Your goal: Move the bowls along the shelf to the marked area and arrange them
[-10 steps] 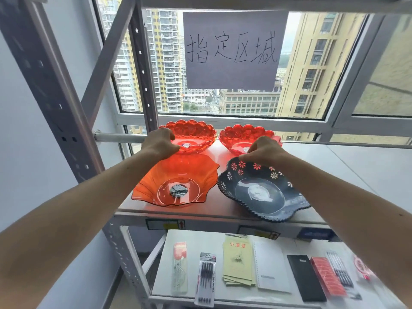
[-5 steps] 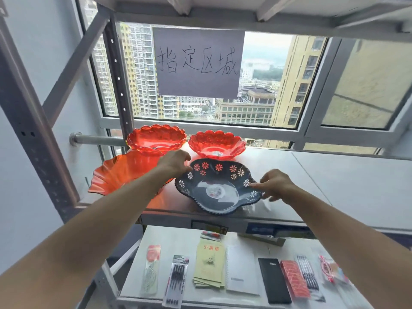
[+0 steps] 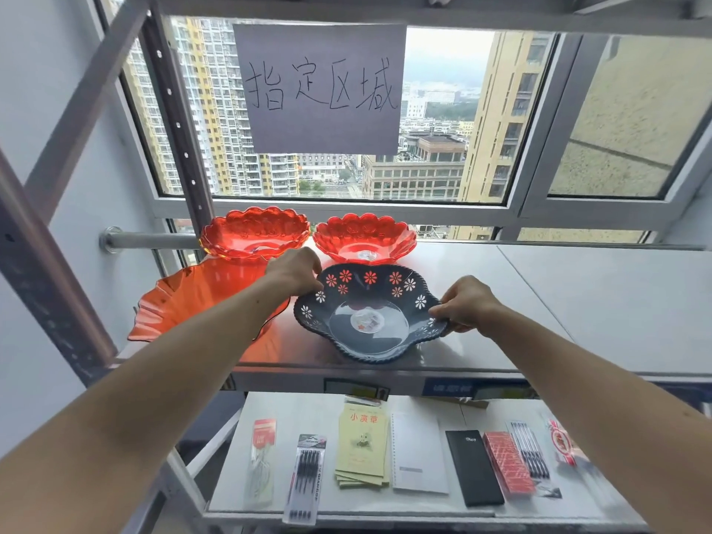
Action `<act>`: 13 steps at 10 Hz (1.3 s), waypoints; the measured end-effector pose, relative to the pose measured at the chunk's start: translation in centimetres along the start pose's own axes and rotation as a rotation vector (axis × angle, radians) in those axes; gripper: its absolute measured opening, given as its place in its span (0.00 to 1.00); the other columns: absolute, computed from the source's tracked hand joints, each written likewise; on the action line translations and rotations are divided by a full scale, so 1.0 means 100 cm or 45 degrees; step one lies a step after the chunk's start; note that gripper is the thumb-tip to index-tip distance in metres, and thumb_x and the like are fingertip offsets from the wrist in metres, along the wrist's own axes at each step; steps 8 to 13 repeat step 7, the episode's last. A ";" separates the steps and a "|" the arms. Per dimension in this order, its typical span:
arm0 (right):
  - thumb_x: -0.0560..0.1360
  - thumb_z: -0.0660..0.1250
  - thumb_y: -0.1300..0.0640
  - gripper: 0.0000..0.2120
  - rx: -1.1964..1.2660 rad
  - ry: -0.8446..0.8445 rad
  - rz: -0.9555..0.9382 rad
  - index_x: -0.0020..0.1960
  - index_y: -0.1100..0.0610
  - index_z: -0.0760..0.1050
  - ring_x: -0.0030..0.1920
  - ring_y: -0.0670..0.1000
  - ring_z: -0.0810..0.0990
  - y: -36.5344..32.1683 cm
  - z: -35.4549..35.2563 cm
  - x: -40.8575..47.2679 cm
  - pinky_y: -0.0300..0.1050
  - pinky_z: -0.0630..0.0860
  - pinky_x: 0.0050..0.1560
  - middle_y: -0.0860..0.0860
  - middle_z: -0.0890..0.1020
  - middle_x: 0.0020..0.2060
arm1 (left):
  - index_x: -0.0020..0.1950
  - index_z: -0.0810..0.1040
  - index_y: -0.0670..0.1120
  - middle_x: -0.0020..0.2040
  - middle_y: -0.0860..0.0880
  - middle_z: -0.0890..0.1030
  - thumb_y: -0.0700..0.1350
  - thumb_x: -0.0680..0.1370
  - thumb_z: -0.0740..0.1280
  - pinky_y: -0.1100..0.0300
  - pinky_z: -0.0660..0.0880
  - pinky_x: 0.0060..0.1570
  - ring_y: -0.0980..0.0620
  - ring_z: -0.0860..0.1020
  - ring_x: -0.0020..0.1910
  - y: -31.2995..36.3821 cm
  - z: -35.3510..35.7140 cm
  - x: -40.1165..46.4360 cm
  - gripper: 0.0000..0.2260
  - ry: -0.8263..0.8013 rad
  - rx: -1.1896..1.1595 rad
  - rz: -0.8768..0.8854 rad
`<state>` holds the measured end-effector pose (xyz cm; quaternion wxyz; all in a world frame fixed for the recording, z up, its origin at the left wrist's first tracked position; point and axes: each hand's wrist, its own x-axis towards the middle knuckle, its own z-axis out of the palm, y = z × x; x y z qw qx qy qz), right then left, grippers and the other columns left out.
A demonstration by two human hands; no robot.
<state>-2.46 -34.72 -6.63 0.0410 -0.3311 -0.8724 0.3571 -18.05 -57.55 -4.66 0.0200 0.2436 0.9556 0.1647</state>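
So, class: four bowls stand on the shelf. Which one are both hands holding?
The dark blue flowered bowl, front right; left hand and right hand grip its rim. The others are red or orange.

1. Grey metal rack upright [image 3: 36,260] with punched holes at left, with a diagonal brace [image 3: 83,90] leaning away from it
2. Aluminium-framed window [image 3: 516,210] behind the rack, daylight overcast
3. Outside: high-rise towers [image 3: 215,121] and a low office block [image 3: 416,171]
4. Pale wall [image 3: 42,63] at left
5. Horizontal steel rail [image 3: 150,240] below the window sill
6. Lower shelf [image 3: 431,510] white, under the upper shelf [image 3: 578,302]
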 end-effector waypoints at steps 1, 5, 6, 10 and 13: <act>0.68 0.76 0.58 0.10 -0.011 0.011 0.015 0.44 0.65 0.82 0.28 0.49 0.82 -0.001 0.001 0.001 0.36 0.73 0.23 0.56 0.83 0.32 | 0.59 0.82 0.49 0.58 0.47 0.83 0.47 0.71 0.72 0.47 0.75 0.59 0.45 0.79 0.59 0.001 -0.001 -0.001 0.16 -0.006 -0.003 0.001; 0.72 0.73 0.51 0.14 -0.087 0.016 0.000 0.44 0.64 0.81 0.29 0.50 0.85 0.000 -0.002 0.001 0.37 0.75 0.27 0.55 0.85 0.33 | 0.62 0.80 0.46 0.58 0.45 0.83 0.49 0.71 0.72 0.46 0.77 0.58 0.45 0.80 0.57 -0.003 -0.007 -0.005 0.20 -0.055 -0.036 0.051; 0.74 0.70 0.48 0.18 -0.149 0.019 -0.048 0.45 0.65 0.81 0.32 0.51 0.86 0.001 -0.012 0.001 0.39 0.76 0.30 0.57 0.86 0.37 | 0.63 0.79 0.43 0.56 0.45 0.84 0.49 0.71 0.72 0.47 0.77 0.58 0.45 0.80 0.56 -0.007 -0.015 -0.009 0.21 -0.012 -0.081 0.087; 0.74 0.69 0.48 0.18 -0.198 0.091 -0.082 0.46 0.65 0.81 0.34 0.52 0.86 0.005 -0.029 -0.010 0.41 0.78 0.33 0.57 0.86 0.40 | 0.62 0.80 0.43 0.53 0.46 0.85 0.46 0.73 0.71 0.49 0.76 0.58 0.46 0.81 0.55 -0.014 -0.025 -0.018 0.19 0.092 -0.133 0.160; 0.74 0.69 0.48 0.18 -0.198 0.091 -0.082 0.46 0.65 0.81 0.34 0.52 0.86 0.005 -0.029 -0.010 0.41 0.78 0.33 0.57 0.86 0.40 | 0.62 0.80 0.43 0.53 0.46 0.85 0.46 0.73 0.71 0.49 0.76 0.58 0.46 0.81 0.55 -0.014 -0.025 -0.018 0.19 0.092 -0.133 0.160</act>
